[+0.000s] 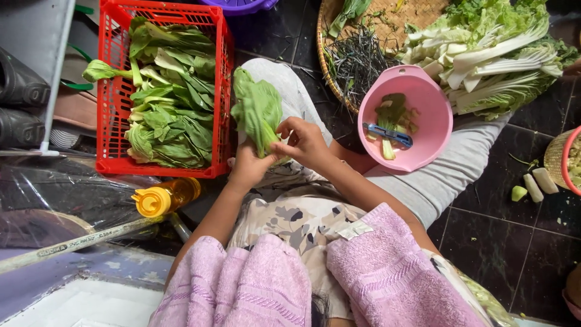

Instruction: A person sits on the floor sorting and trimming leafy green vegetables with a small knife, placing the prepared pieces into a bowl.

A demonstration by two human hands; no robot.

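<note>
Green and leafy, one bok choy (259, 110) is standing in my grip, stem down, leaves pointing toward twelve o'clock. My left hand (247, 168) is clamping its base; my right hand (302, 142) is pinching a stalk, fingers together. At ten o'clock one red crate (224, 91) is holding trimmed greens; at two o'clock one pink bowl (431, 118) is cradling one blue peeler (388, 134).

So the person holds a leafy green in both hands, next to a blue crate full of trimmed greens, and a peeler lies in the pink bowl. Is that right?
Not quite: the crate is red, not blue, as the head view shows. The rest holds: the left hand and right hand hold a leafy green, and a peeler lies in the pink bowl.
</note>
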